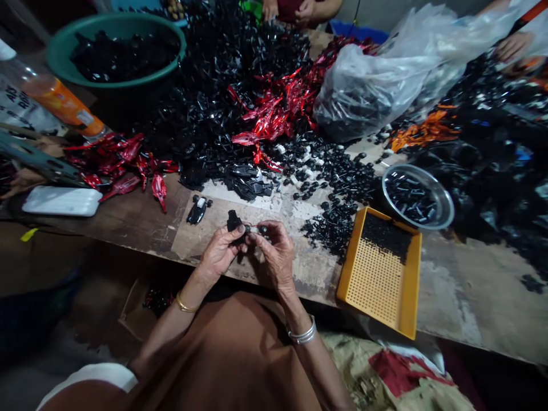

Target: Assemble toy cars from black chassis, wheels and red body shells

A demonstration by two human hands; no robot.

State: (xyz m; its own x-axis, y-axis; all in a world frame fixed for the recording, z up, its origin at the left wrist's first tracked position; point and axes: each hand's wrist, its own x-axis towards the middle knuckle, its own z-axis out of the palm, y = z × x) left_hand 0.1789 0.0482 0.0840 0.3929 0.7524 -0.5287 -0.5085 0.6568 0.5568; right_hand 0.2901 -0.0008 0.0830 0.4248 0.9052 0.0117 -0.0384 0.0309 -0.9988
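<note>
My left hand [220, 252] pinches a small black plastic toy car body [233, 224] between its fingertips. My right hand [276, 252] meets it from the other side, its fingertips on a tiny black wheel on a white axle [261, 230], which is partly hidden by the fingers. Just beyond my hands lie loose black wheels with axles [334, 180]. A finished-looking black toy car [197, 209] sits to the left on the worn wooden table [145, 217].
A yellow perforated tray [381, 274] holding black parts and a steel bowl [417, 197] stand to the right. Behind are a green basin [115, 51], heaps of black and red shiny pieces [274, 108], and a plastic bag [363, 94]. A co-worker's hands [286, 10] show at the far edge.
</note>
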